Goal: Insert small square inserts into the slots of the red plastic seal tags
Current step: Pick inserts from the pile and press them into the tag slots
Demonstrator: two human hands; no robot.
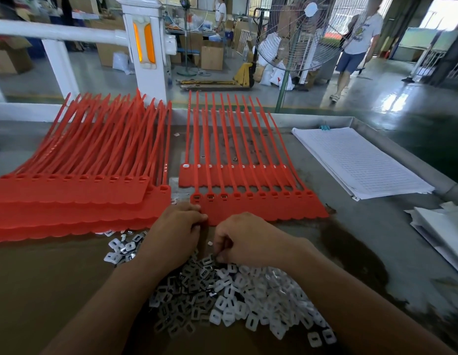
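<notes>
A strip of joined red seal tags lies on the table before me, its slot heads in a row; the three leftmost slots show inserts. A second strip lies behind it. A tall stack of red tag strips sits at the left. A heap of small square inserts, white and metallic, lies near me. My left hand rests at the near strip's left corner, its fingers curled on the edge. My right hand hovers at the heap's top, fingertips pinching an insert.
A stack of lined paper sheets lies at the right, more white sheets at the far right edge. A few loose inserts lie left of my left arm. Beyond the table stand a white railing, a large fan and a walking person.
</notes>
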